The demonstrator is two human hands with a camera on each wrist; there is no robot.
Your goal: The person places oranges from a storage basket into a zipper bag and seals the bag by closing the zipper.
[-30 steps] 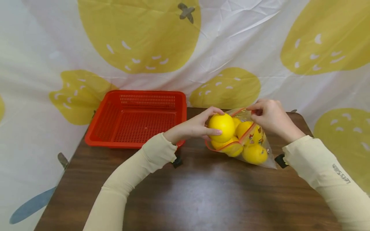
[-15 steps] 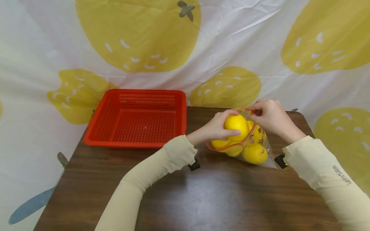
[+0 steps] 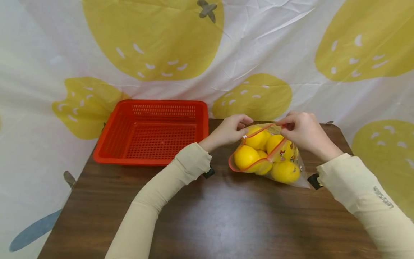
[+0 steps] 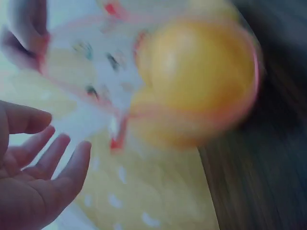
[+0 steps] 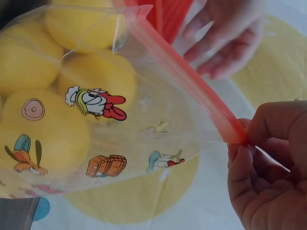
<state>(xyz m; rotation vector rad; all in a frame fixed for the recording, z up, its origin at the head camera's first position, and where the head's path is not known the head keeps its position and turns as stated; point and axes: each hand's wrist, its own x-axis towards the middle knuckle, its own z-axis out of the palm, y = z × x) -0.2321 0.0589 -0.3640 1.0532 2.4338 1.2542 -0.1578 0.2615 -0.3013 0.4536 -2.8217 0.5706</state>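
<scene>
A clear zip bag point(image 5: 144, 139) with cartoon prints and a red zip edge lies on the table at the right, its mouth spread. Inside it are several yellow balls or fruits point(image 3: 286, 172); which of the two I cannot tell. My right hand point(image 3: 304, 133) pinches the far corner of the red edge between thumb and fingers, clearly seen in the right wrist view. My left hand point(image 3: 230, 132) is beside the bag's mouth near the white zip slider, fingers loosely bent and holding nothing. The left wrist view is blurred, but shows that hand point(image 4: 43, 167) apart from the bag.
A red plastic basket point(image 3: 152, 163) with slotted walls stands to the left on the brown wooden table point(image 3: 207, 219), nothing in it. Behind the table hangs a white cloth point(image 3: 252, 43) printed with large yellow fruit shapes.
My left hand has carried a yellow round thing into the bag, let it go, and drawn back up and left out of the mouth. My right hand has kept its grip on the bag's edge.
</scene>
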